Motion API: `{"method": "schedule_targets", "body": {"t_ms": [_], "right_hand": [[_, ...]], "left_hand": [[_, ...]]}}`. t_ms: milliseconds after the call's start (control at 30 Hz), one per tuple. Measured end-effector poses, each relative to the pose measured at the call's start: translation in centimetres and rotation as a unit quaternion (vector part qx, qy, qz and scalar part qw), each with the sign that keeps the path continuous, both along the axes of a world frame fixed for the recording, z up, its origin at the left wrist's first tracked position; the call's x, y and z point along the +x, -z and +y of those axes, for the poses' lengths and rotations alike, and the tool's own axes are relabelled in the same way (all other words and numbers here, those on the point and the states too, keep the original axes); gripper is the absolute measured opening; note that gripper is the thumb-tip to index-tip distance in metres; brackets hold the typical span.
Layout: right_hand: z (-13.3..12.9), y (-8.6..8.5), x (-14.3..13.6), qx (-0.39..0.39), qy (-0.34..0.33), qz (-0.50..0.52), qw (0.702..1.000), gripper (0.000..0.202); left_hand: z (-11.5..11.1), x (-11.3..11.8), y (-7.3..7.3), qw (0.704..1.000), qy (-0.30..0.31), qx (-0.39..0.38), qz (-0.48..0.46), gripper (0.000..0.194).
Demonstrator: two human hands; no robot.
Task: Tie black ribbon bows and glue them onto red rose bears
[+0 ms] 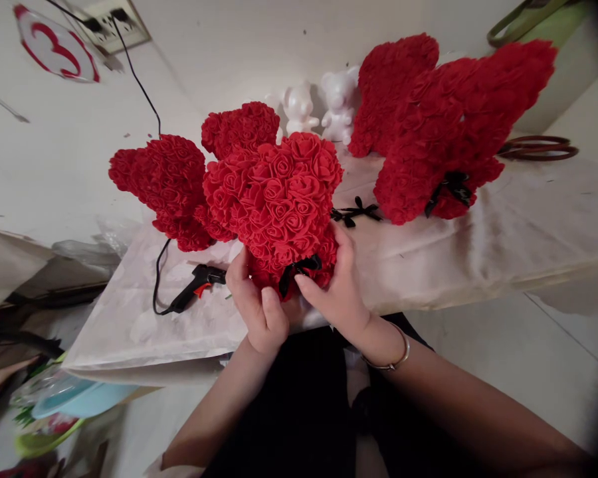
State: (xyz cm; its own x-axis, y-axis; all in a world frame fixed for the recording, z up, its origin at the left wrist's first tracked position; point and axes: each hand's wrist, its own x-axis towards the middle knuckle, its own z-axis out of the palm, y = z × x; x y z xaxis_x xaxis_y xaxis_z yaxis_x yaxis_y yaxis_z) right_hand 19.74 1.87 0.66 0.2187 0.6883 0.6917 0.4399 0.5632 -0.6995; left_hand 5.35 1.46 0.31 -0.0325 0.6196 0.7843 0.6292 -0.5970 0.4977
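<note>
A teddy bear covered in red foam roses (284,199) is held between my two hands at the table's front edge. My left hand (257,302) grips its lower left side, fingers curled behind it. Around its right side wraps my right hand (343,285), with the thumb by a black ribbon bow (299,271) on the bear's front. A black glue gun (197,285) with an orange trigger lies left of my left hand. Behind my right hand, several loose black bows (356,211) rest on the cloth.
More red rose bears stand at the left (167,186), the back (242,129) and the right (443,126). White foam bear forms (337,103) are against the wall. Scissors (541,147) lie far right. The glue gun's cord crosses the table's left part. A blue basin (82,397) sits below, left.
</note>
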Motion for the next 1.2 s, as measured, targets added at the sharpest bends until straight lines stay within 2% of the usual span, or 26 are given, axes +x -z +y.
{"method": "schedule_targets", "body": {"t_ms": [133,367,700,800,1000,1200], "right_hand": [[0.4,-0.3,-0.9,-0.027,0.060,0.014,0.998,0.076],[1.2,-0.7,-1.0,-0.072,0.084,0.043,0.993,0.061],[1.7,-0.2,-0.6,-0.038,0.109,-0.027,0.993,0.063],[1.8,0.0,-0.3,-0.018,0.094,-0.036,0.995,0.066],[1.1,0.4,0.6,0.019,0.013,-0.046,0.999,0.076],[0.9,0.9,0.5,0.005,0.038,-0.056,0.998,0.082]], "left_hand": [[0.1,0.2,0.0,1.000,0.012,0.014,-0.011,0.057],[0.3,0.3,-0.1,0.999,-0.003,0.037,0.003,0.057],[0.5,0.4,-0.4,0.998,-0.026,0.054,0.033,0.057],[0.5,0.3,-0.4,0.998,-0.027,0.053,0.035,0.057],[0.5,0.1,-0.3,0.998,-0.024,0.051,0.041,0.058],[0.4,0.3,-0.4,0.997,-0.031,0.047,0.045,0.060]]}}
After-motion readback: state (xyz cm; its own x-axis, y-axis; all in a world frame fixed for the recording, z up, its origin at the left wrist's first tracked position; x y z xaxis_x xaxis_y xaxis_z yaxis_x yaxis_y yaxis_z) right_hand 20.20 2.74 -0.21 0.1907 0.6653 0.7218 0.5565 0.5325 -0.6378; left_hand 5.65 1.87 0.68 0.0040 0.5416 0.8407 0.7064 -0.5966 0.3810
